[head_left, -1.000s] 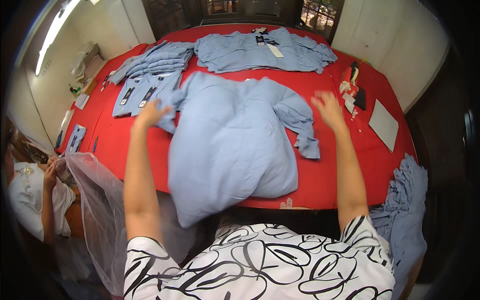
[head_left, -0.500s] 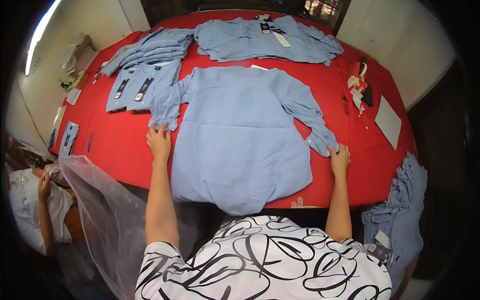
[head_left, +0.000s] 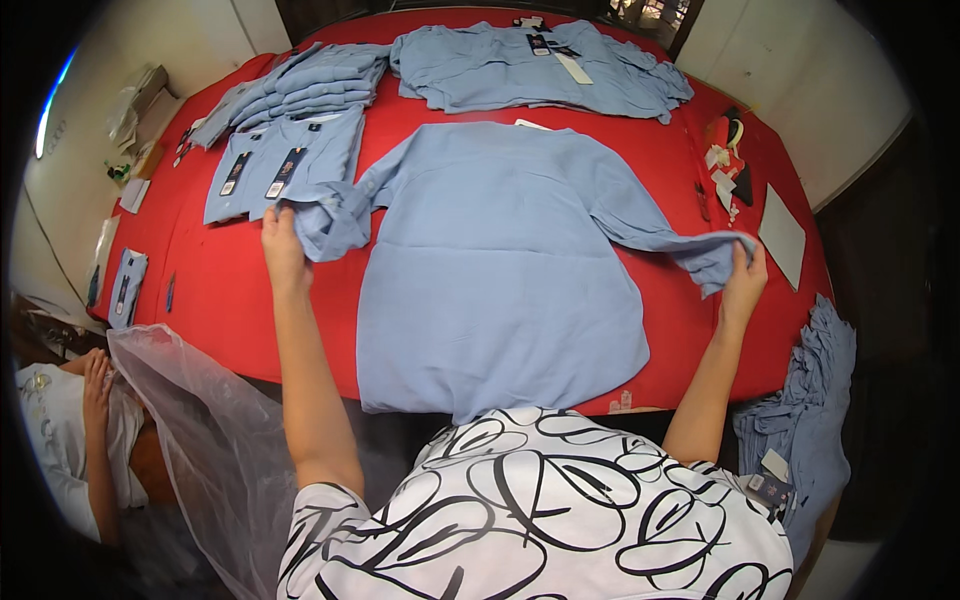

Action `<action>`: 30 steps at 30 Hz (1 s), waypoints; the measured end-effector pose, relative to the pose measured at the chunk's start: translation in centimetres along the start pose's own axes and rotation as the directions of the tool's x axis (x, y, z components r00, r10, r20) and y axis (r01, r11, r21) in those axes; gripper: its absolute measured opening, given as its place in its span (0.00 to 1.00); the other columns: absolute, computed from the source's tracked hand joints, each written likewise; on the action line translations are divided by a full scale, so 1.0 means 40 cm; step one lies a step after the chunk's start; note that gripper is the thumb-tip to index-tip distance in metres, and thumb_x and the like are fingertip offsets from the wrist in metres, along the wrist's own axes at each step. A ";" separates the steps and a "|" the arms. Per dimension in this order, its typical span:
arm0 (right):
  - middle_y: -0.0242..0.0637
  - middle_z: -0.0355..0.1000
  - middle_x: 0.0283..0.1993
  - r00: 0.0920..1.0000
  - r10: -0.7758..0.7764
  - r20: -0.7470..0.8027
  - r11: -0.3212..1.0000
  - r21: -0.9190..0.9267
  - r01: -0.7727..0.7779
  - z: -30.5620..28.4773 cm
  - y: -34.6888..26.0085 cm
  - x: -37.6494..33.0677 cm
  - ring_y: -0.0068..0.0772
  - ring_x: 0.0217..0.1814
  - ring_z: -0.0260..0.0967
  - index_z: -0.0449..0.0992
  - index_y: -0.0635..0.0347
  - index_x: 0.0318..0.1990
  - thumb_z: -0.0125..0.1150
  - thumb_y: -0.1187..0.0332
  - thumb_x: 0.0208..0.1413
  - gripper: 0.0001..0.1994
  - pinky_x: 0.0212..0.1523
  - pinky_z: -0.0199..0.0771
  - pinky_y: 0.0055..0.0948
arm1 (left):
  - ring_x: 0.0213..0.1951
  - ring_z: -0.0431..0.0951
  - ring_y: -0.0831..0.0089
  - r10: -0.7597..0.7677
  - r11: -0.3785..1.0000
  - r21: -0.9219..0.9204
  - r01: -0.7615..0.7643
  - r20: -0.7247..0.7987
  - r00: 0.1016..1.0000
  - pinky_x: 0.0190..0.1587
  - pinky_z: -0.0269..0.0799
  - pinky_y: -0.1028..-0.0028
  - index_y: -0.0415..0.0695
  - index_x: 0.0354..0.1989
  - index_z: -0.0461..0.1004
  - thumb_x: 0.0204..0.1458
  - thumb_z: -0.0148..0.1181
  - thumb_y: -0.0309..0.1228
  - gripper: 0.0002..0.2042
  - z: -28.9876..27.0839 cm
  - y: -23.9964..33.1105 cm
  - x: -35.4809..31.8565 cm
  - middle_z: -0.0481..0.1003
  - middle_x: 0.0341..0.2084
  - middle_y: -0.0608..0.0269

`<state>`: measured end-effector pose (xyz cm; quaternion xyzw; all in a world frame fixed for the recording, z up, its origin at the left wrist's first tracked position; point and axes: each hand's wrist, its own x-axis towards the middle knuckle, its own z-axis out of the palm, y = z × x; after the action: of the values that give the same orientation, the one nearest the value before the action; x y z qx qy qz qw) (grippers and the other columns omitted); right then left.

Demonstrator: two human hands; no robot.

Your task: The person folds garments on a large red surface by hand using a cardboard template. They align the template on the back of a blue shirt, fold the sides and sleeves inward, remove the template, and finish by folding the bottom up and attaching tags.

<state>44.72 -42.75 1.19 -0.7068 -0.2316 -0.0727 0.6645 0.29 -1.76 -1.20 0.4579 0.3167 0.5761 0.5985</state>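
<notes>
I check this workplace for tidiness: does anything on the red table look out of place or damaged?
Yes: small white scraps lie scattered on the red table, at right, near a pale board. They look untidy compared with the folded shirts. The spread shirt shows no visible damage.

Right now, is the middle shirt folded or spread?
Spread: the shirt lies flat on the red table, left hand and right hand holding sleeves outward.

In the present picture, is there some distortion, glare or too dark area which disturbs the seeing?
Head view: the red table's edges bow, as fisheye does; the ceiling lamp glares at upper left; corners go black; the spread blue shirt is softly lit, its crosswise crease readable.
</notes>
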 end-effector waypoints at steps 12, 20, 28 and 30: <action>0.38 0.76 0.40 0.431 -0.298 0.852 0.822 0.000 0.569 0.345 -0.283 -0.268 0.36 0.45 0.72 0.80 0.60 0.45 0.59 0.79 0.53 0.12 0.49 0.69 0.32 | 0.40 0.75 0.73 -0.001 0.872 0.475 -0.117 0.242 0.970 0.45 0.69 0.75 0.36 0.48 0.70 0.63 0.47 0.27 0.10 0.094 -0.135 -0.202 0.76 0.36 0.59; 0.39 0.76 0.38 0.591 -0.016 0.806 0.960 -0.152 0.234 0.296 -0.089 -0.293 0.33 0.39 0.72 0.79 0.66 0.43 0.55 0.78 0.57 0.09 0.41 0.70 0.26 | 0.39 0.76 0.60 0.047 0.706 0.661 -0.253 0.313 0.949 0.46 0.70 0.69 0.43 0.53 0.71 0.57 0.49 0.23 0.15 0.156 -0.157 -0.308 0.76 0.38 0.51; 0.41 0.74 0.36 0.531 -0.216 0.819 0.961 0.082 0.265 0.501 -0.013 -0.452 0.42 0.36 0.72 0.78 0.63 0.39 0.58 0.76 0.55 0.06 0.38 0.71 0.33 | 0.37 0.74 0.57 -0.103 0.391 0.825 -0.409 0.481 0.871 0.42 0.68 0.61 0.40 0.39 0.74 0.49 0.61 0.26 0.09 0.218 -0.144 -0.386 0.74 0.34 0.56; 0.43 0.73 0.37 0.577 -0.228 0.784 0.956 0.069 0.284 0.539 0.005 -0.476 0.49 0.37 0.72 0.78 0.62 0.37 0.58 0.76 0.53 0.05 0.39 0.72 0.39 | 0.35 0.73 0.57 0.014 0.337 0.818 -0.467 0.492 0.871 0.39 0.68 0.62 0.41 0.36 0.73 0.49 0.62 0.27 0.08 0.197 -0.202 -0.407 0.74 0.32 0.57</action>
<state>23.60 -26.16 -9.11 -0.6467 -0.5954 0.1407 0.4555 8.43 -18.49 -8.00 0.8605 0.3791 0.2777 0.1965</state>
